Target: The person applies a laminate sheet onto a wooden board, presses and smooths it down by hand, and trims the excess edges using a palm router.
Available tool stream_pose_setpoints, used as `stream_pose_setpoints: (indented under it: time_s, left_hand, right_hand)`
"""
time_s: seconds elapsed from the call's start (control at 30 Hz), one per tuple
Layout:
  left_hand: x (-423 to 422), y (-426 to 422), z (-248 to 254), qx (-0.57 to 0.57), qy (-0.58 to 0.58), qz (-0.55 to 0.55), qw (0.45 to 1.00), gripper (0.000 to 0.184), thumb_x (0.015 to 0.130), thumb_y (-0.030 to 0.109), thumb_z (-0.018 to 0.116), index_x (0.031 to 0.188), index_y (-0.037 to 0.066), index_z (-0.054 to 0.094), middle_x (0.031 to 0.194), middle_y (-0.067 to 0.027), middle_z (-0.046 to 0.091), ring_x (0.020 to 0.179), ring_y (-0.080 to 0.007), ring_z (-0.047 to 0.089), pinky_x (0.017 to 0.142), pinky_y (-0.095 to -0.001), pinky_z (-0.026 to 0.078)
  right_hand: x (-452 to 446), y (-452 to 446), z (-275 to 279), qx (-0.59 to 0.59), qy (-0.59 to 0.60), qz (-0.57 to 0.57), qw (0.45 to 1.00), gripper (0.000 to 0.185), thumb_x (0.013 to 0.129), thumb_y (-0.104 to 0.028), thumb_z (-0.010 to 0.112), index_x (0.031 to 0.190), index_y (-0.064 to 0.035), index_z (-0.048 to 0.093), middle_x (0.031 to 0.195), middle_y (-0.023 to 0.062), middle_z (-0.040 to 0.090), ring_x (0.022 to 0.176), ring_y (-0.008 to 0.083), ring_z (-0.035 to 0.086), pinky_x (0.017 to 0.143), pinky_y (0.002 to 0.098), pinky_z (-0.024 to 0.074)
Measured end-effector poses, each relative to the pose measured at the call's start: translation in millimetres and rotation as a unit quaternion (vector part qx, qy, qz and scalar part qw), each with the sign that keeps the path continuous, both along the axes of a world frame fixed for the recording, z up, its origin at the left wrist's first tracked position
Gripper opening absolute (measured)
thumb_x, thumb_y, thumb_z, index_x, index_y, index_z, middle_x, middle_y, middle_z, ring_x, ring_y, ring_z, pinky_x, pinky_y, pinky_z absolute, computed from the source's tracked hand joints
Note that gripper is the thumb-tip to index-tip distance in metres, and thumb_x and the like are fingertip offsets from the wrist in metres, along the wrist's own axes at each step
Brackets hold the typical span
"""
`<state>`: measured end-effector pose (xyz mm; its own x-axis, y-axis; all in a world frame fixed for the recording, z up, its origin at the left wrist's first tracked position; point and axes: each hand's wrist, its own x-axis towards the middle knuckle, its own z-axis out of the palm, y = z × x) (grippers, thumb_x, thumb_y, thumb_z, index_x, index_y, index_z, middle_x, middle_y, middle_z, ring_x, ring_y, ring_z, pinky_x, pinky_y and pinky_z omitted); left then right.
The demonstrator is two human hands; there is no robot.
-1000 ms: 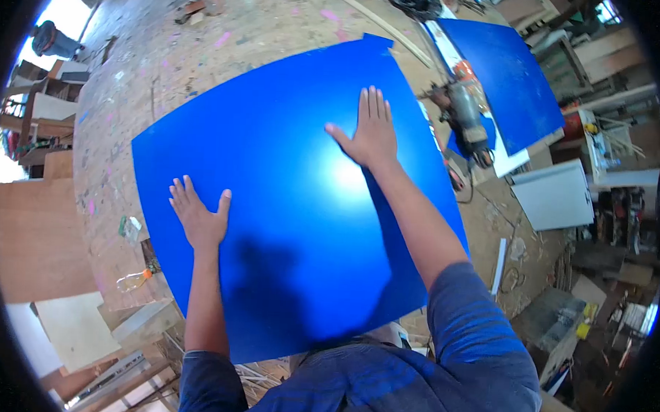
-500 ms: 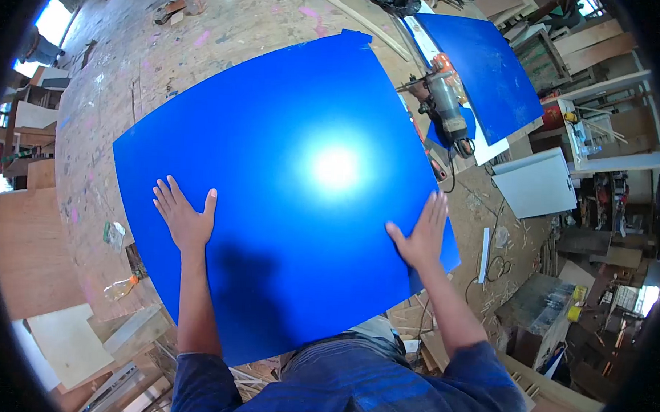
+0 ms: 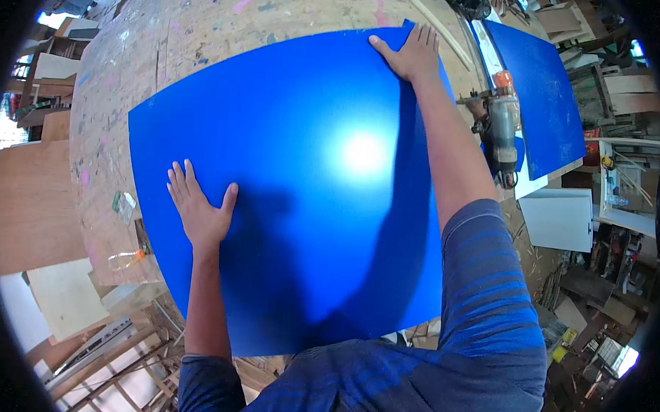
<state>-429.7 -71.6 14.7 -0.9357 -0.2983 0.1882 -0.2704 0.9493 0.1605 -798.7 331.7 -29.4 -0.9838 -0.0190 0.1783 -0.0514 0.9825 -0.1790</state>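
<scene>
A large glossy blue sheet (image 3: 307, 227) lies flat on the worktable in front of me, its near edge close to my body. Toward its left side, my left hand (image 3: 203, 209) rests on the surface with fingers spread. My right hand (image 3: 414, 55) is stretched out to the far right corner, palm down, fingertips at the edge. Both hands touch the sheet without gripping it. Light glares off the middle of the surface, and my arm's shadow falls across its right part.
Right of the sheet lies a grey power tool (image 3: 503, 132) beside a second blue panel (image 3: 541, 104). A wooden strip (image 3: 441, 30) runs along the far side of the scuffed worktable (image 3: 102, 162). A clear bottle (image 3: 127, 258) lies at the left. White board (image 3: 558, 219) stands at the right.
My right hand has slid away from me along the sheet's right edge to its far corner. My left hand stays on the left part. The view has shifted, so the surroundings sit differently.
</scene>
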Motion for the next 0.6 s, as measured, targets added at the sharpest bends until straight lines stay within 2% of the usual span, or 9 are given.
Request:
stream_pose_setpoints:
  time_s: [0.07, 0.13, 0.27, 0.33, 0.4, 0.6]
  left_hand:
    - [-0.5, 2.0, 0.1, 0.002, 0.004, 0.000, 1.000, 0.110, 0.097, 0.066, 0.073, 0.172, -0.002, 0.031, 0.178, -0.0310, 0.028, 0.168, -0.0461, 0.020, 0.137, -0.0578, 0.014]
    - [0.7, -1.2, -4.2, -0.002, 0.010, 0.001, 1.000, 0.110, 0.096, 0.068, 0.073, 0.171, -0.002, 0.032, 0.178, -0.0306, 0.027, 0.169, -0.0452, 0.020, 0.138, -0.0571, 0.015]
    - [2.9, -2.0, -7.6, -0.014, 0.010, 0.013, 1.000, 0.109, 0.097, 0.068, 0.071, 0.171, -0.002, 0.033, 0.178, -0.0308, 0.028, 0.169, -0.0448, 0.021, 0.138, -0.0568, 0.015]
    - [4.6, -0.6, -7.5, -0.016, 0.012, 0.017, 1.000, 0.108, 0.098, 0.069, 0.071, 0.171, -0.003, 0.033, 0.178, -0.0308, 0.029, 0.169, -0.0446, 0.021, 0.138, -0.0566, 0.015]
    - [4.4, -1.9, -10.1, -0.015, 0.016, 0.016, 1.000, 0.108, 0.098, 0.069, 0.070, 0.171, -0.003, 0.033, 0.178, -0.0307, 0.029, 0.169, -0.0445, 0.021, 0.138, -0.0566, 0.015]
    - [41.2, -27.7, -13.7, 0.021, 0.025, -0.056, 0.998, 0.109, 0.098, 0.069, 0.070, 0.171, -0.004, 0.033, 0.177, -0.0332, 0.029, 0.167, -0.0466, 0.023, 0.137, -0.0570, 0.016]
  right_hand:
    - [7.7, 14.8, -2.2, 0.015, 0.020, 0.034, 0.999, 0.140, 0.089, -0.098, 0.047, 0.173, 0.0101, 0.018, 0.182, 0.0302, 0.016, 0.172, 0.0390, 0.011, 0.140, 0.0478, 0.0076]
    - [53.8, 32.1, 2.6, -0.018, 0.020, 0.053, 0.998, 0.136, 0.091, -0.095, 0.048, 0.173, 0.0093, 0.019, 0.182, 0.0302, 0.017, 0.172, 0.0386, 0.013, 0.140, 0.0475, 0.0088]
    - [199.8, 73.2, 22.6, -0.019, -0.006, 0.053, 0.998, 0.124, 0.098, -0.083, 0.057, 0.171, 0.0109, 0.023, 0.179, 0.0329, 0.023, 0.169, 0.0428, 0.019, 0.139, 0.0499, 0.0138]
    - [278.4, 98.4, 22.0, 0.021, 0.014, 0.053, 0.998, 0.120, 0.099, -0.078, 0.061, 0.170, 0.0115, 0.025, 0.177, 0.0349, 0.026, 0.168, 0.0453, 0.021, 0.139, 0.0520, 0.0164]
    - [358.5, 116.2, 27.3, 0.004, -0.018, 0.018, 1.000, 0.118, 0.099, -0.074, 0.064, 0.170, 0.0115, 0.025, 0.176, 0.0360, 0.026, 0.168, 0.0462, 0.021, 0.138, 0.0533, 0.0177]
    - [559.3, 148.6, 40.6, -0.034, -0.072, -0.054, 0.995, 0.119, 0.097, -0.066, 0.071, 0.171, 0.0114, 0.019, 0.178, 0.0363, 0.021, 0.169, 0.0485, 0.017, 0.137, 0.0577, 0.0140]
